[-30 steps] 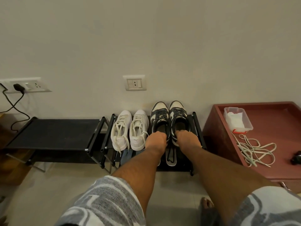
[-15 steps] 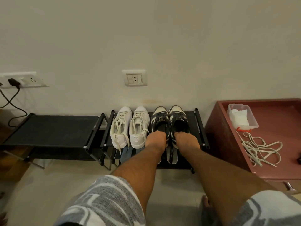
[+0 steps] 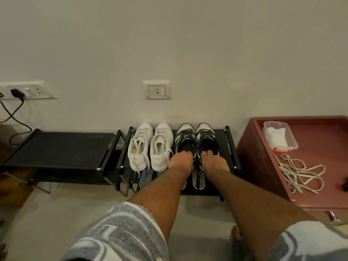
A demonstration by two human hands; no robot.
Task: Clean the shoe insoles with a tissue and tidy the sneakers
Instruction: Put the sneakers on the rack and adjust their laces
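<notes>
Two black-and-white sneakers stand side by side, toes to the wall, on the black shoe rack (image 3: 228, 146). My left hand (image 3: 180, 162) grips the heel of the left black-and-white sneaker (image 3: 185, 137), fingers curled into its opening. My right hand (image 3: 214, 162) grips the heel of the right black-and-white sneaker (image 3: 206, 136) the same way. A pair of white sneakers (image 3: 150, 146) sits just left of them on the same rack. A pale insole (image 3: 197, 178) with a black lace over it lies on the lower shelf below my hands.
A second black rack (image 3: 62, 146) stands to the left. On the red-brown cabinet top (image 3: 320, 153) at right sit a clear plastic box (image 3: 278, 135) with white tissue and loose white laces (image 3: 299, 173). Wall sockets and a plugged-in cable (image 3: 17, 110) are at the left.
The view has shifted slightly; both hands and the black-and-white sneakers have slid a little farther back on the rack toward the wall.
</notes>
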